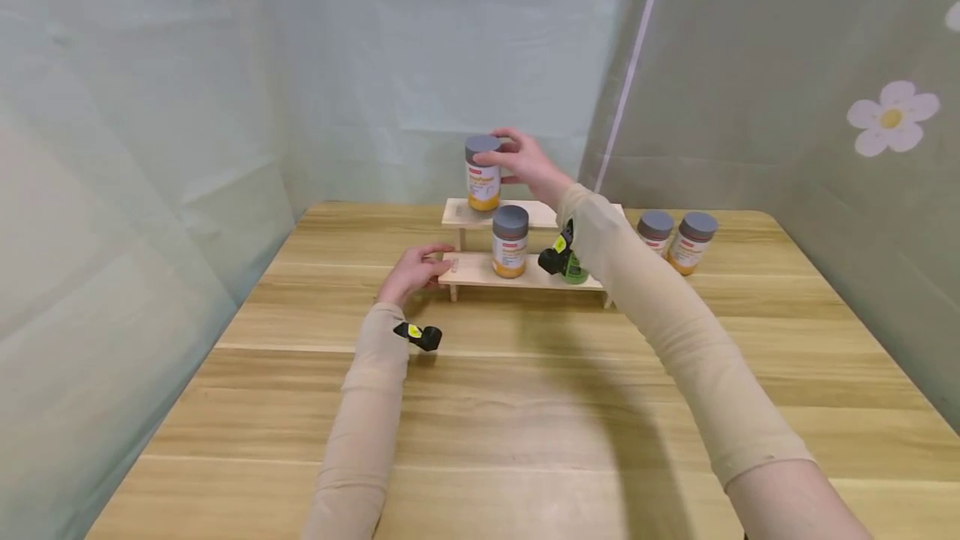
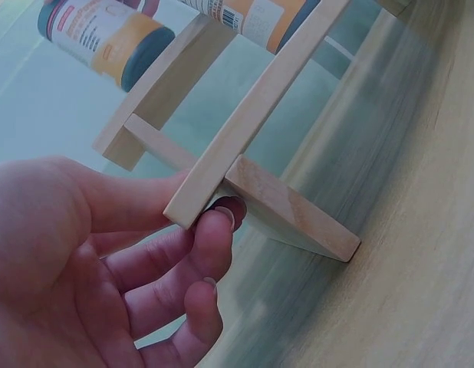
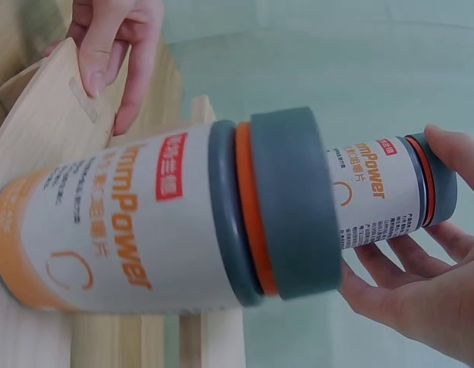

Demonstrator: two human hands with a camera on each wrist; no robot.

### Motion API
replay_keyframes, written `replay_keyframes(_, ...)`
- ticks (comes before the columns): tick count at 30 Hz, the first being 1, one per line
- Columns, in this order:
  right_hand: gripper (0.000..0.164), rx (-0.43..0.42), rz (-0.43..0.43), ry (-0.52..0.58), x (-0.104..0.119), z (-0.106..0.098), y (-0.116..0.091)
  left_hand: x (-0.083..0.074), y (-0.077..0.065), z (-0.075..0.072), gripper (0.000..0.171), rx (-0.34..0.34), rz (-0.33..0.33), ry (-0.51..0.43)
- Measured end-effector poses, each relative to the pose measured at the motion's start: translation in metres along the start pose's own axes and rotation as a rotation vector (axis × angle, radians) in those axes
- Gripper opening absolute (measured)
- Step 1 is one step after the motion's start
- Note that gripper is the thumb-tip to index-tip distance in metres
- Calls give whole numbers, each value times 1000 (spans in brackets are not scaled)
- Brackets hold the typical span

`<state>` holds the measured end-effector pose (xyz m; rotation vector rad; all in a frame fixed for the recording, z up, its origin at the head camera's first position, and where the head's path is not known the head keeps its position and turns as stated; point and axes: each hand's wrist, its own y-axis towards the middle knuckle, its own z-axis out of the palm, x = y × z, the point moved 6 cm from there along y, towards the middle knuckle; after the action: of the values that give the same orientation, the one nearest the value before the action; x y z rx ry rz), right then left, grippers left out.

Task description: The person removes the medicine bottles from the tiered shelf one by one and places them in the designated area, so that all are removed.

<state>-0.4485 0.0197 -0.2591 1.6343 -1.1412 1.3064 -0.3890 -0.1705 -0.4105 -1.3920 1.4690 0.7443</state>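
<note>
A two-tier wooden display rack (image 1: 474, 272) stands on the table. My left hand (image 1: 411, 275) pinches the left end of its lower tier; in the left wrist view fingers (image 2: 210, 245) curl beneath the board. At the upper tier's left end is a white-and-orange supplement bottle (image 1: 483, 180) with a grey lid, upright. My right hand (image 1: 527, 163) grips this bottle around the lid, thumb and fingers on opposite sides in the right wrist view. Another such bottle (image 1: 510, 247) stands on the lower tier, large in the right wrist view (image 3: 145, 222).
Two more matching bottles, a nearer one (image 1: 693, 244) and one beside it (image 1: 656, 227), stand right of the rack. A green object (image 1: 574, 271) on the lower tier is partly hidden by my right wrist. Fabric curtains (image 1: 480, 40) hang behind the wooden table (image 1: 480, 407).
</note>
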Motion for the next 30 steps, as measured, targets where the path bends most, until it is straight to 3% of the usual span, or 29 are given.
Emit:
replay_keyframes(23, 55, -81, 26, -2, 1, -44, -15, 2, 5, -5, 46, 28, 10, -30)
replay_keyframes(30, 54, -114, 33, -8, 2, -56, -18, -4, -2, -11, 45, 47, 3, -36)
